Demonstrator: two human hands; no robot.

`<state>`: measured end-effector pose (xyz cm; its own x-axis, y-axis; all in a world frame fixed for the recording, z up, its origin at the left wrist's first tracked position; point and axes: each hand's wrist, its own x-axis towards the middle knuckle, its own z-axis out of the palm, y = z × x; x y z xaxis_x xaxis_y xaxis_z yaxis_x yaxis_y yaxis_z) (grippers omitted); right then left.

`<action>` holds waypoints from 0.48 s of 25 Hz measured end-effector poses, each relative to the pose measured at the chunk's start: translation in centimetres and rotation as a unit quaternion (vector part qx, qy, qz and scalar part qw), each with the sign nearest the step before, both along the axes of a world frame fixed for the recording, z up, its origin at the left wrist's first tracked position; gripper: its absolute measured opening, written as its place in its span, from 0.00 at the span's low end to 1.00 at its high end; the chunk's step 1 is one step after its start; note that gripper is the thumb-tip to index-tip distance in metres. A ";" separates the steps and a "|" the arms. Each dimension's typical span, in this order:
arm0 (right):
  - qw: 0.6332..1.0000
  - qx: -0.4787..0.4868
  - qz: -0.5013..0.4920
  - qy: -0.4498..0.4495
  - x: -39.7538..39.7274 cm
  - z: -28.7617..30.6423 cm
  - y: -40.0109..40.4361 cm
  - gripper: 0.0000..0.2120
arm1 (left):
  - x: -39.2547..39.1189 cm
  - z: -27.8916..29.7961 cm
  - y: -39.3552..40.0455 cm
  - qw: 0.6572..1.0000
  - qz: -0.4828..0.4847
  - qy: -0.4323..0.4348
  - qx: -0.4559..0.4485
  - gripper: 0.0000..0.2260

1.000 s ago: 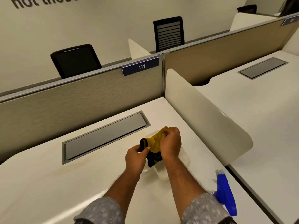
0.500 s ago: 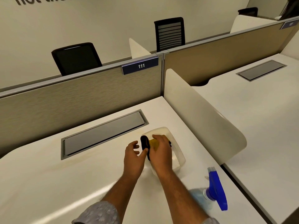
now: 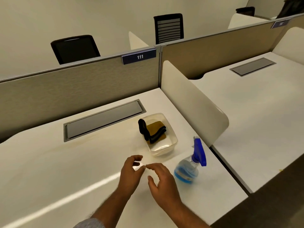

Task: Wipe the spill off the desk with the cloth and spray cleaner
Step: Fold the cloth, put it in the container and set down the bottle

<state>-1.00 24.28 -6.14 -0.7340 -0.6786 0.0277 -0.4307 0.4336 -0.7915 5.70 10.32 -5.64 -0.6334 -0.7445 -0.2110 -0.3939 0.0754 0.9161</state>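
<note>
A yellow and black cloth lies folded in a clear plastic tub on the white desk, one black end draped over the tub's left rim. A spray bottle with blue liquid and a blue trigger stands right of my hands. My left hand and my right hand hover over the desk in front of the tub, both empty with fingers curled apart. A faint yellowish stain runs along the desk near the grey cable hatch.
A grey cable hatch is set into the desk behind the tub. A beige partition with a "111" label closes the back. A white divider panel stands on the right, with another desk beyond. Black chairs stand behind the partition.
Both hands have let go of the cloth, left it in the tub and drawn back toward me. The view has shifted so the spray bottle shows fully.
</note>
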 end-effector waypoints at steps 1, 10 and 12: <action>1.000 0.012 -0.002 -0.005 -0.1 -0.4 1.2 0.19 | 0.0 0.1 0.6 1.000 -0.007 -0.002 0.007 0.16; 0.993 0.058 -0.095 -0.035 -2.3 -1.4 10.6 0.08 | -1.1 -0.5 8.4 0.995 -0.071 -0.057 0.029 0.18; 0.985 0.032 -0.160 -0.048 -3.8 -1.5 12.3 0.11 | -2.6 0.0 9.4 0.993 -0.094 -0.070 0.005 0.20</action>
<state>-4.85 36.62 -7.62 -0.9074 -0.4108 -0.0882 -0.1881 0.5850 -0.7889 3.11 19.69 -5.68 -0.7249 -0.6130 -0.3144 -0.4980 0.1510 0.8539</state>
